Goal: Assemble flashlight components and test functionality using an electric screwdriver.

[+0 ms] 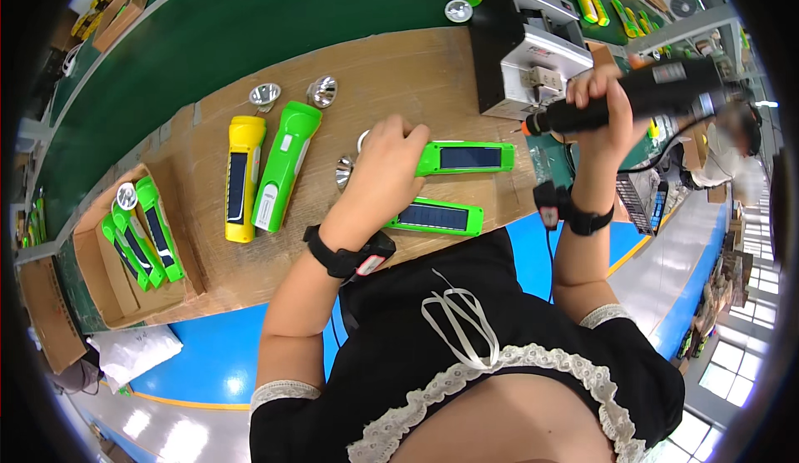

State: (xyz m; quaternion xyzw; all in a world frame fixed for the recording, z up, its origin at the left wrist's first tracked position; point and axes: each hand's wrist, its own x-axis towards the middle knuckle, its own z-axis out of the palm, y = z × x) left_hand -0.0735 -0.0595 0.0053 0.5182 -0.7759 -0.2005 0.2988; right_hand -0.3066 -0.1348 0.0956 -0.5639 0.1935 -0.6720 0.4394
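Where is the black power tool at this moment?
In the head view, the black power tool is at upper right, held in the right hand, mostly right of the black-and-silver machine.

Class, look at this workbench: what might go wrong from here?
The right hand holds a black power driver, its tip towards the left hand; a slip might hurt it. The lamp reflector beside the left hand could get knocked. One green flashlight lies near the table edge and could be nudged off.

Assembly workshop: flashlights [287, 168], power screwdriver [657, 97], green bench [341, 26]
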